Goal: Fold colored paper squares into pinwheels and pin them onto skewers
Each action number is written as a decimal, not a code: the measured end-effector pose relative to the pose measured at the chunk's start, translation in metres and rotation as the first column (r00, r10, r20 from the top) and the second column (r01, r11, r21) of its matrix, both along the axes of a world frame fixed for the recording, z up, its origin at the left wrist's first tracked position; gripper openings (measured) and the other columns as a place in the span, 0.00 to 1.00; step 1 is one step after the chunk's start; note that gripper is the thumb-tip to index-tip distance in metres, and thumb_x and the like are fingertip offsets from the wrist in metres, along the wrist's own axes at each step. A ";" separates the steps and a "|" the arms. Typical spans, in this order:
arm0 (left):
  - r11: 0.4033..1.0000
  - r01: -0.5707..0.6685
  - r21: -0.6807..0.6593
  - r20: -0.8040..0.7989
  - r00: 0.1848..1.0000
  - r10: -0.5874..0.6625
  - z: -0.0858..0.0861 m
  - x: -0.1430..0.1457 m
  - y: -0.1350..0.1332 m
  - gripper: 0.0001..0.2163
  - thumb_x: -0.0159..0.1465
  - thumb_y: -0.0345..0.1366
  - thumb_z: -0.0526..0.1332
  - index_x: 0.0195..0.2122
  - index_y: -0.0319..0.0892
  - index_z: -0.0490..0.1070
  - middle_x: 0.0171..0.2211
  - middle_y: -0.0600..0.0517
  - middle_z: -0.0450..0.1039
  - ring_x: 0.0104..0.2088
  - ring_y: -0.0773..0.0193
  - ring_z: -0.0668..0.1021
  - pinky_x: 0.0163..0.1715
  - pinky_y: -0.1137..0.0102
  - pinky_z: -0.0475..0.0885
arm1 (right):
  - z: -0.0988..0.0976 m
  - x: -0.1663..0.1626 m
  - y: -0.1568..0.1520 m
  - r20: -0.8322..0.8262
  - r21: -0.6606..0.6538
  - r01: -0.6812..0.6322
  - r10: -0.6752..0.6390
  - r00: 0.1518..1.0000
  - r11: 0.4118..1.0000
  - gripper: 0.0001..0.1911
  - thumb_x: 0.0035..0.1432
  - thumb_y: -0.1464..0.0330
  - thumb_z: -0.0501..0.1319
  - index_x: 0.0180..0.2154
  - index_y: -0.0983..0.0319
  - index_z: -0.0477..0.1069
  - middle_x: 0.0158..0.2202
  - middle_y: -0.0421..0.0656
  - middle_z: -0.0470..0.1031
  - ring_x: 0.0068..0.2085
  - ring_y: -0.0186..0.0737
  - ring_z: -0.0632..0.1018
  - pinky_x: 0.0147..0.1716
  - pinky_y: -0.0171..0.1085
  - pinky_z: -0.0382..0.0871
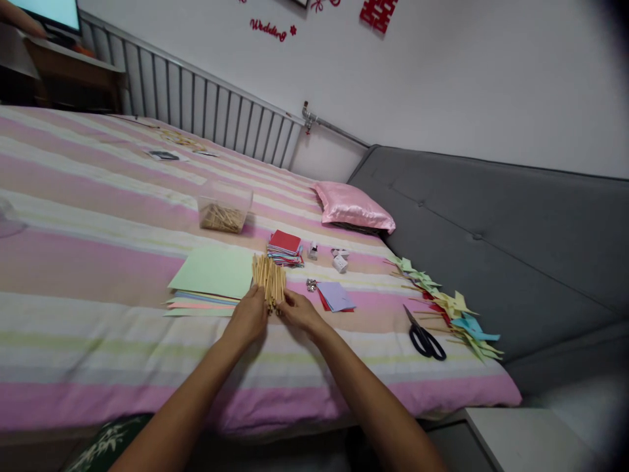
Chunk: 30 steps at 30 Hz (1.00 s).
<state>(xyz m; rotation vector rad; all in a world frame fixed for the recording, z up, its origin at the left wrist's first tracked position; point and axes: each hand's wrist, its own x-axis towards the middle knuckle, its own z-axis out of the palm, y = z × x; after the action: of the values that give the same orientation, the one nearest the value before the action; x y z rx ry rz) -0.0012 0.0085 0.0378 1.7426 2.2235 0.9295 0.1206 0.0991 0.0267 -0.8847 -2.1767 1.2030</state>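
Note:
A bundle of thin wooden sticks (269, 278) lies on the striped bedspread, its lower end between my two hands. My left hand (251, 316) grips the bundle's left side, its fingers partly hidden. On the other side, my right hand (299, 311) pinches the sticks near their lower ends. Just left of them is a stack of coloured paper sheets (211, 274), pale green on top. A pile of small paper squares (285, 242), red uppermost, sits behind the sticks. To the right are small metallic pieces (311, 285) and a few purple and red squares (337, 297).
Black-handled scissors (426, 342) lie at the right, near a row of paper pinwheels (455, 308) along the grey headboard (515, 242). A clear plastic box (225, 208) holds more sticks. Small white boxes (340, 263) and a pink pillow (351, 204) are farther back.

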 end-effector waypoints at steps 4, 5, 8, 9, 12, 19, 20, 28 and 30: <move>1.000 0.004 -0.005 -0.028 1.000 -0.005 0.002 0.000 -0.002 0.08 0.61 0.26 0.46 0.35 0.39 0.63 0.38 0.43 0.68 0.39 0.58 0.73 0.42 0.64 0.66 | 0.008 0.005 -0.005 0.052 0.051 0.056 -0.058 0.997 0.997 0.16 0.51 0.66 0.61 0.44 0.56 0.72 0.39 0.40 0.78 0.39 0.44 0.77 0.39 0.41 0.70; 1.000 0.002 -0.006 -0.036 0.999 -0.003 0.002 0.000 -0.002 0.08 0.61 0.27 0.46 0.34 0.40 0.63 0.38 0.44 0.68 0.39 0.58 0.73 0.41 0.65 0.66 | 0.010 0.008 -0.006 0.064 0.066 0.082 -0.087 0.994 0.994 0.18 0.51 0.65 0.61 0.45 0.56 0.72 0.40 0.42 0.77 0.40 0.45 0.76 0.40 0.42 0.70; 1.000 -0.012 -0.007 -0.055 0.998 0.012 0.003 0.001 -0.002 0.07 0.61 0.27 0.47 0.33 0.40 0.63 0.37 0.44 0.68 0.38 0.58 0.72 0.40 0.65 0.66 | 0.021 0.022 -0.003 0.099 0.122 0.182 -0.195 0.976 0.976 0.21 0.50 0.63 0.61 0.47 0.59 0.71 0.45 0.47 0.76 0.43 0.47 0.76 0.42 0.43 0.70; 1.000 -0.020 -0.006 -0.060 0.998 0.020 0.004 0.002 -0.003 0.07 0.61 0.28 0.47 0.33 0.40 0.63 0.37 0.44 0.68 0.38 0.58 0.72 0.40 0.65 0.66 | 0.025 0.029 0.000 0.108 0.149 0.218 -0.235 0.966 0.964 0.20 0.51 0.63 0.61 0.47 0.60 0.71 0.45 0.48 0.75 0.43 0.47 0.76 0.43 0.43 0.69; 0.998 -0.055 0.009 -0.067 0.996 0.056 0.007 0.006 -0.006 0.07 0.61 0.28 0.47 0.33 0.40 0.64 0.37 0.44 0.69 0.38 0.57 0.73 0.41 0.65 0.67 | 0.035 0.056 0.012 0.134 0.257 0.333 -0.374 0.917 0.907 0.18 0.51 0.64 0.60 0.45 0.62 0.72 0.46 0.48 0.75 0.47 0.48 0.74 0.48 0.45 0.66; 0.975 -0.210 0.077 -0.054 0.975 0.214 0.011 0.009 -0.012 0.11 0.61 0.30 0.47 0.38 0.36 0.67 0.43 0.39 0.71 0.47 0.52 0.72 0.45 0.61 0.67 | 0.023 0.098 0.034 0.280 0.408 0.408 -0.537 0.796 0.817 0.23 0.46 0.68 0.62 0.46 0.68 0.72 0.48 0.53 0.73 0.51 0.53 0.71 0.53 0.45 0.60; 0.970 -0.225 0.089 -0.050 0.972 0.230 0.011 0.009 -0.012 0.12 0.61 0.31 0.47 0.39 0.35 0.68 0.43 0.38 0.71 0.47 0.52 0.72 0.46 0.60 0.66 | 0.019 0.099 0.035 0.295 0.415 0.402 -0.539 0.789 0.816 0.23 0.47 0.68 0.61 0.47 0.68 0.72 0.48 0.53 0.73 0.51 0.53 0.71 0.52 0.44 0.60; 0.948 -0.251 0.196 0.001 0.967 0.256 0.010 0.008 -0.011 0.15 0.61 0.32 0.48 0.44 0.33 0.70 0.46 0.38 0.71 0.48 0.53 0.73 0.48 0.61 0.67 | 0.007 0.100 0.036 0.363 0.432 0.384 -0.547 0.754 0.816 0.19 0.51 0.68 0.58 0.47 0.63 0.72 0.47 0.48 0.75 0.48 0.45 0.74 0.48 0.37 0.63; 0.943 -0.248 0.223 0.017 0.968 0.251 0.010 0.009 -0.011 0.16 0.61 0.32 0.49 0.45 0.31 0.70 0.46 0.38 0.71 0.47 0.52 0.73 0.48 0.60 0.67 | 0.008 0.099 0.036 0.365 0.439 0.386 -0.553 0.749 0.812 0.18 0.53 0.68 0.57 0.46 0.63 0.73 0.46 0.48 0.76 0.47 0.45 0.75 0.46 0.36 0.64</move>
<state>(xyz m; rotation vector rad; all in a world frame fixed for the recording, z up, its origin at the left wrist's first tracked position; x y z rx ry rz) 0.0074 -0.0029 0.0475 1.5739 2.4736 1.2721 0.2199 0.1355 0.0349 -1.5895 -2.2015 0.3544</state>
